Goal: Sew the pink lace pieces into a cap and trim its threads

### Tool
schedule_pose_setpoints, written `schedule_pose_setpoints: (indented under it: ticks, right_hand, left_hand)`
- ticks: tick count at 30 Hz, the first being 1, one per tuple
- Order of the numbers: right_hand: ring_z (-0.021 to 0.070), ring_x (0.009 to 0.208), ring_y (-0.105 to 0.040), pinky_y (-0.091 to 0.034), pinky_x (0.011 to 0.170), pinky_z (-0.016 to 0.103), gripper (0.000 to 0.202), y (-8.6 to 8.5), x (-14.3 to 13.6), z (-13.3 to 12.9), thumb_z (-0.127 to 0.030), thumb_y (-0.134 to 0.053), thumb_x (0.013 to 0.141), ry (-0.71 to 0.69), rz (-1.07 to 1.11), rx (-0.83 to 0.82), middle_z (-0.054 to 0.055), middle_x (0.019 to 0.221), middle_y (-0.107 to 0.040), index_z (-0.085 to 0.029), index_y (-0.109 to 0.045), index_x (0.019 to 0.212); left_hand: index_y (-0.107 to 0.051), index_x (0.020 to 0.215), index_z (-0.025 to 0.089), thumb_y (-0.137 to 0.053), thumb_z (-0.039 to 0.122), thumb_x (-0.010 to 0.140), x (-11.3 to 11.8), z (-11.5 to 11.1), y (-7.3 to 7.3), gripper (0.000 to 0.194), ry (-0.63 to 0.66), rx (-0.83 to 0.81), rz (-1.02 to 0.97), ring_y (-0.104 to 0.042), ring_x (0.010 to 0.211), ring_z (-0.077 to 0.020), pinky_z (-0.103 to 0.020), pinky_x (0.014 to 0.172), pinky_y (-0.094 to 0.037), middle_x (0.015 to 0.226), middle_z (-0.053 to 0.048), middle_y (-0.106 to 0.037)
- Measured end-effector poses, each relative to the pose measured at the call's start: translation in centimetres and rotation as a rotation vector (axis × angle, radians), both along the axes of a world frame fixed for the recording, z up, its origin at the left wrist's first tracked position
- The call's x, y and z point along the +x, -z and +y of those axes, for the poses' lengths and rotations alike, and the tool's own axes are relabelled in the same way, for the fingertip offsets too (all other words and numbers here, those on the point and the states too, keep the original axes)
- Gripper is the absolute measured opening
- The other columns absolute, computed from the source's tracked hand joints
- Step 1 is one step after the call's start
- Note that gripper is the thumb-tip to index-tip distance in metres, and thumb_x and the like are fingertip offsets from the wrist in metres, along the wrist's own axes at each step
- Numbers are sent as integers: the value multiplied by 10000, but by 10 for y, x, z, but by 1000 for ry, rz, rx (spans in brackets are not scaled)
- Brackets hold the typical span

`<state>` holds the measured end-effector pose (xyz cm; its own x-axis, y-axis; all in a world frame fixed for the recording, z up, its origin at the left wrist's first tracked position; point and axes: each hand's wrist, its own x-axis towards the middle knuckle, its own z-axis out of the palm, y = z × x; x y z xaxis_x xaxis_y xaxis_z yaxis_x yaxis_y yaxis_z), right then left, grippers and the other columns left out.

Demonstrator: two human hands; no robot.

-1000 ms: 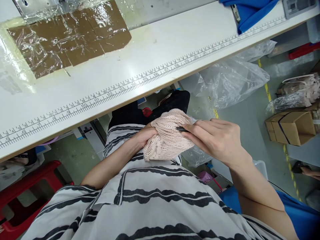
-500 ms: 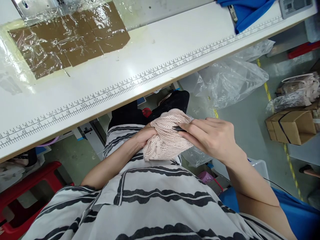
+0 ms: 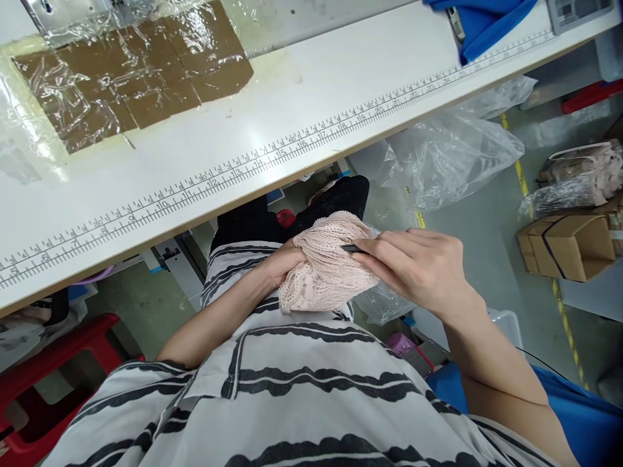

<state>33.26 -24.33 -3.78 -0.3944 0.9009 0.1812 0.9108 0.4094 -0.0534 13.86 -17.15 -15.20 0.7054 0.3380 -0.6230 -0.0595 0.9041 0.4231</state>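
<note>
A bundle of pale pink lace (image 3: 326, 266) is held over my lap, in front of the table edge. My left hand (image 3: 287, 263) grips it from the left, with the fingertips hidden under the folds. On the other side, my right hand (image 3: 413, 266) pinches a thin black tool (image 3: 353, 248), whose tip points left against the lace folds. The rest of that tool is covered by my fingers, so I cannot make out its kind.
A white table (image 3: 311, 84) with a printed ruler scale runs across the top, with taped brown card (image 3: 160, 78) and blue cloth (image 3: 496, 29) on it. A red stool (image 3: 92, 344), clear plastic bags (image 3: 452, 155) and a cardboard box (image 3: 569, 246) are around.
My right hand has shifted slightly right with the black tool, drawing its tip a little across the lace. My left hand and the bundle stay nearly still.
</note>
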Motion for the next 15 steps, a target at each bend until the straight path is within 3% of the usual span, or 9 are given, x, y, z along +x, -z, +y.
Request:
schedule_pose_setpoints:
  ticks: [15]
  right_hand:
    - [95, 564, -524, -340, 559, 259, 203, -1, -5, 5, -307, -580, 1011, -14, -115, 45, -36, 631, -612, -192, -652, 861]
  left_hand:
    - [-779, 963, 147, -885, 129, 455, 1, 3, -5, 519, 23, -18, 60, -679, 1122, -361, -477, 1035, -503, 1062, -115, -782]
